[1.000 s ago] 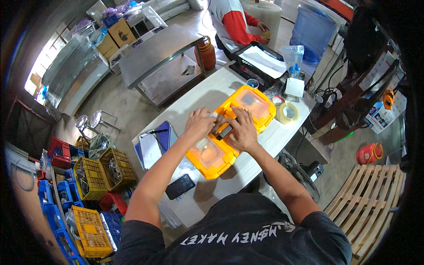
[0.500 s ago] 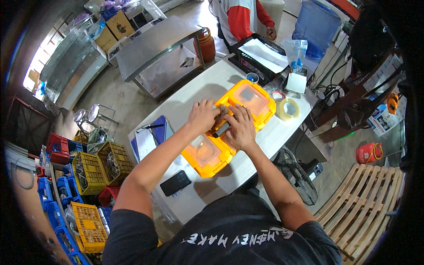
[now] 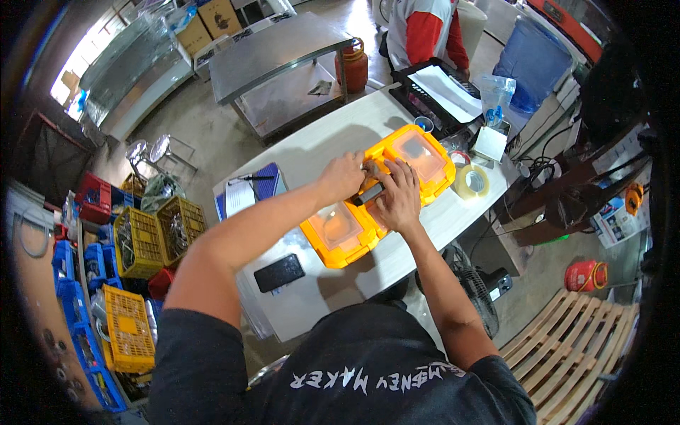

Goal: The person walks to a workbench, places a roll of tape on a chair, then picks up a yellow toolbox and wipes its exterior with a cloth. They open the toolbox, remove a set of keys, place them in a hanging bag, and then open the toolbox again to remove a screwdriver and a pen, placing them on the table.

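An orange plastic case [image 3: 333, 253] with clear lid windows lies at a slant on the white table. A dark grey block-shaped piece [image 3: 368, 194] shows at its middle, between my hands. My left hand [image 3: 345, 175] is on the far side of that middle, its fingers curled around something small and brownish that I cannot make out. My right hand [image 3: 400, 195] lies over the case beside it, fingers stretched forward and somewhat apart, thumb side close to the grey piece. Its fingertips come near the left hand's; what lies beneath them is hidden.
A phone [image 3: 279, 273] and a notebook with a pen [image 3: 241, 195] lie to the left. Clear tape [image 3: 472, 182], a small white box [image 3: 489, 144] and a black tray [image 3: 416, 91] stand to the right and far side. Another person [image 3: 423, 32] is beyond the tray.
The view has swung a little, so the table and case appear farther right. Both hands stay at the case's middle, with only slight finger movement.
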`<state>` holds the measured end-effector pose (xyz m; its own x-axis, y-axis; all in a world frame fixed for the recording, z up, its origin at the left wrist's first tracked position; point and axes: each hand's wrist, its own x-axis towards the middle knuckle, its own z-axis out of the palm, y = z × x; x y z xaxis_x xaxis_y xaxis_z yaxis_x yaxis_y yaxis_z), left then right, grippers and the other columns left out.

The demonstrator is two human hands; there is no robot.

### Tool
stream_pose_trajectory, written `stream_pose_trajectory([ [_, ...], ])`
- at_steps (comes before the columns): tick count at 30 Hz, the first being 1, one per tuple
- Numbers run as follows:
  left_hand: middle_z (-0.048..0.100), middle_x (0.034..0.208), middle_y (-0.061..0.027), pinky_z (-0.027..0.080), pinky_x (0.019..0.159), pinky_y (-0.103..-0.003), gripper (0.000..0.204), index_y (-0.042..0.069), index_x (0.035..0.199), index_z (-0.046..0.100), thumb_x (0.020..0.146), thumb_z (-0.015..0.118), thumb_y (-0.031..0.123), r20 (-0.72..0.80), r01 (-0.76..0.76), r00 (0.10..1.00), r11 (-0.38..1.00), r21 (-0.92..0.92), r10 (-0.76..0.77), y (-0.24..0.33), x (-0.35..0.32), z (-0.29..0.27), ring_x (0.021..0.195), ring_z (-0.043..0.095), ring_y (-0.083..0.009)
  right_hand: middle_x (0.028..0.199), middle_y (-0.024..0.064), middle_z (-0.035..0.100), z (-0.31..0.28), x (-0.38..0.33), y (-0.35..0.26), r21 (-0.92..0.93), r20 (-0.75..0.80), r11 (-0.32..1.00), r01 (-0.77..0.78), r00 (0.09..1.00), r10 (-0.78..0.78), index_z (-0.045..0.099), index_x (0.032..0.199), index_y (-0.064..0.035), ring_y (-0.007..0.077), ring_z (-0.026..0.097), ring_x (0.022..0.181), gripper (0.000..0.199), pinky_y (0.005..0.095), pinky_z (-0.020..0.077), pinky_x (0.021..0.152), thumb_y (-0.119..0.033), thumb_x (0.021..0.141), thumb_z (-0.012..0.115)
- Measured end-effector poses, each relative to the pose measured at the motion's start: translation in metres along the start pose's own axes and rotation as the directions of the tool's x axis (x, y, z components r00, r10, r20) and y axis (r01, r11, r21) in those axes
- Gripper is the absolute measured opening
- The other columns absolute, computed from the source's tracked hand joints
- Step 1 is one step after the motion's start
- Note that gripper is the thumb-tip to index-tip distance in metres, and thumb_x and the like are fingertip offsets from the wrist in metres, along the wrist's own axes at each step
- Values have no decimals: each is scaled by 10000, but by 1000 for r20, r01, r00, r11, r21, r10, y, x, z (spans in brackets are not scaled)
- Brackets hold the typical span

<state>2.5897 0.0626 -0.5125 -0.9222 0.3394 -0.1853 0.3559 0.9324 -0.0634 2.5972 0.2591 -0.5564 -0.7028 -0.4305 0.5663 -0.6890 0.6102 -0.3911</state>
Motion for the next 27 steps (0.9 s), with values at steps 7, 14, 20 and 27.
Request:
stream_pose_trajectory([
  [7, 719, 1158, -129, 562, 878, -367, 288, 44, 1221, 716, 991, 594, 166, 470, 120, 793, 657, -744, 388, -55, 13, -56, 1032, 693, -218, 1439, 103, 526, -1, -4, 0, 12, 7, 1000, 0, 1000, 0, 627, 1208, -163, 353, 400, 1446, 529, 580, 260, 1215, -148, 691, 732],
  [14, 612, 1386, -158, 491, 1012, -404, 318, 84, 1269, 708, 976, 588, 98, -289, -154, 957, 801, -578, -24, -43, 27, -3, 1185, 610, -311, 1427, 115, 547, -3, 0, -1, 48, -28, 999, 4, 1000, -2, 643, 1168, -136, 371, 424, 1430, 488, 562, 278, 1213, -112, 682, 692],
  [20, 214, 1716, -129, 101, 1254, -618, 480, 181, 1451, 598, 1005, 495, 326, -386, -158, 905, 983, 89, 180, -17, 40, 38, 1581, 200, -296, 1427, 92, 540, -3, 1, 0, 21, 9, 1000, -18, 1000, 18, 631, 1210, -177, 343, 409, 1448, 533, 593, 268, 1204, -159, 683, 709],
  [27, 450, 1517, -206, 470, 1046, -557, 402, 90, 1292, 683, 962, 564, 285, -169, 2, 985, 992, 129, 20, -2, 42, 30, 1349, 517, -323, 1443, 85, 539, 0, -1, 0, 64, -16, 998, -19, 1000, 20, 635, 1207, -173, 348, 415, 1445, 553, 597, 269, 1202, -125, 662, 715],
])
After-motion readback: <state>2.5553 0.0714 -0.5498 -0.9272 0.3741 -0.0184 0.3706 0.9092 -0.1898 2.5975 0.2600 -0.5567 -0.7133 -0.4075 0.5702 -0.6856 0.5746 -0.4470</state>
